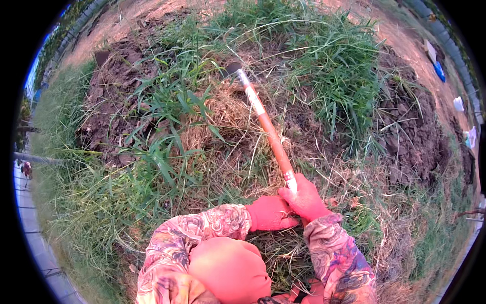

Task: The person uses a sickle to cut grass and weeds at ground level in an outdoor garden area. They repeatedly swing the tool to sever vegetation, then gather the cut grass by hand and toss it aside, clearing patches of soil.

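Observation:
A long-handled tool, apparently a hoe, has an orange shaft [275, 142] that slants from lower right to upper left. White labelled bands mark the shaft near both ends. Its dark metal head [232, 68] rests among grass and straw, with a silvery socket where it joins the handle. My right hand [306, 199], in a pinkish-red glove, is wrapped around the shaft. Just below and to the left, my left hand [270, 213] in a matching glove closes on its lower part, largely covering it. Dry cut grass [228, 110] lies around the head.
Green grass clumps [341, 76] stand to the right of the head, with more [167, 95] on its left. Dark broken soil [408, 133] lies at right, and a soil mound [114, 102] at left. A blue object [439, 71] is on the bare ground at far right.

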Demonstrator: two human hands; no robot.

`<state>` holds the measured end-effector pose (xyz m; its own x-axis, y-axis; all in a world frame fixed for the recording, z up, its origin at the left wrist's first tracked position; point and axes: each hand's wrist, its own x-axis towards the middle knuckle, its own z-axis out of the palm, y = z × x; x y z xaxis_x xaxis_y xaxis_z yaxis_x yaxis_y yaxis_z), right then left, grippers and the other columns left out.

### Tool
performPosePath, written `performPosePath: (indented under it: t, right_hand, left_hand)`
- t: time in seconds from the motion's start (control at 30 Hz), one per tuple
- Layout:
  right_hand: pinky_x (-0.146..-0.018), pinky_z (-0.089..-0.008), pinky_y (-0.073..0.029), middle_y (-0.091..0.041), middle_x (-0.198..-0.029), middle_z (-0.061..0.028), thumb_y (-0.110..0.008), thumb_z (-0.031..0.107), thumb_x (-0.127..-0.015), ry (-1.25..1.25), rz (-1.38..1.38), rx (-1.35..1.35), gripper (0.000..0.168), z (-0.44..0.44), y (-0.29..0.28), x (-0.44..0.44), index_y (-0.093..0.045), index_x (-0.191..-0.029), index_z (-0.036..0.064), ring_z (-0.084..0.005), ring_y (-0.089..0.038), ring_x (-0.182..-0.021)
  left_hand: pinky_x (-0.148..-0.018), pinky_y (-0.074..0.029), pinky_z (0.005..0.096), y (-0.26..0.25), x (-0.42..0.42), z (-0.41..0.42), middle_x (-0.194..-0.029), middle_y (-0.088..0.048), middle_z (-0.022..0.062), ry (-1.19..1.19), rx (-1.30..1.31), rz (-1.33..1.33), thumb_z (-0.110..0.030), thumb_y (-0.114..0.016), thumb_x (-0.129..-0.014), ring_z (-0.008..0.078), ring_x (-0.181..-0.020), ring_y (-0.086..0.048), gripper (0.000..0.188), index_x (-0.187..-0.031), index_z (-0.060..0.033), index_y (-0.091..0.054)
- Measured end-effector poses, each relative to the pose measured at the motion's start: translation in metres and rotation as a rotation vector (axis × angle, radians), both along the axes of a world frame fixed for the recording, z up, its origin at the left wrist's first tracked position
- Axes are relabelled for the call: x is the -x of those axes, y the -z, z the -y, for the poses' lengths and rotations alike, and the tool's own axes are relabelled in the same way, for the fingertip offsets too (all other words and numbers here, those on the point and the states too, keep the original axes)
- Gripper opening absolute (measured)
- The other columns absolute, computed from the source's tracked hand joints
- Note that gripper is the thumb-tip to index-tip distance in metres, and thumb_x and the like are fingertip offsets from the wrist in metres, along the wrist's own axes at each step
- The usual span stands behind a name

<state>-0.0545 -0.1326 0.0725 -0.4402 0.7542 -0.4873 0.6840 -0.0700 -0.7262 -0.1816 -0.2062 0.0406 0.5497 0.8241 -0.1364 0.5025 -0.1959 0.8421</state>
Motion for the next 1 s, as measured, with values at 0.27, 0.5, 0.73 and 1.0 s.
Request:
performPosePath:
  t: [0.27,0.5,0.73,1.0]
  right_hand:
    - [-0.055,-0.0326,-0.046,-0.061,-0.072,-0.0095,-0.073,0.030,-0.071,0.155,0.189,0.282,0.040,0.095,-0.056,-0.168,-0.056,-0.096,0.003,-0.0186,-0.058,-0.058]
    - [-0.060,-0.0366,-0.048,-0.060,-0.071,-0.0096,-0.072,0.027,-0.069,0.201,0.311,0.094,0.036,0.172,-0.105,-0.271,-0.056,-0.095,0.007,-0.0260,-0.062,-0.065]
    - [-0.051,-0.0422,-0.043,-0.054,-0.061,-0.0099,-0.066,0.022,-0.067,0.114,0.731,-0.362,0.014,0.226,-0.204,-0.354,-0.058,-0.073,0.012,-0.0325,-0.056,-0.057]
    - [-0.052,-0.0366,-0.042,-0.059,-0.065,-0.0100,-0.067,0.016,-0.067,0.841,1.022,-0.446,0.019,0.435,-0.243,-0.414,-0.058,-0.082,0.009,-0.0314,-0.057,-0.058]
  left_hand:
    - [-0.095,-0.035,0.0437,-0.050,0.100,-0.012,-0.127,-0.048,0.0164,-0.794,-0.815,-0.337,-0.030,-0.074,-0.070,0.0331,-0.117,-0.046,0.053,-0.116,-0.0091,-0.057]
    - [-0.098,-0.037,0.0403,0.003,0.106,-0.033,-0.133,-0.043,0.0185,-0.921,0.032,-0.581,-0.023,-0.073,-0.067,0.0357,-0.122,-0.041,0.078,-0.135,-0.0109,-0.038]
    - [-0.081,-0.046,0.0287,0.006,0.027,-0.053,-0.111,-0.057,0.0088,-0.583,0.246,0.255,-0.002,-0.054,-0.079,0.0170,-0.095,-0.056,0.051,-0.129,-0.0028,-0.044]
    - [-0.070,-0.050,0.0275,-0.150,-0.254,-0.104,-0.098,-0.060,0.0056,0.138,0.527,0.440,-0.003,-0.045,-0.080,0.0130,-0.081,-0.059,0.043,-0.124,-0.0002,-0.047]
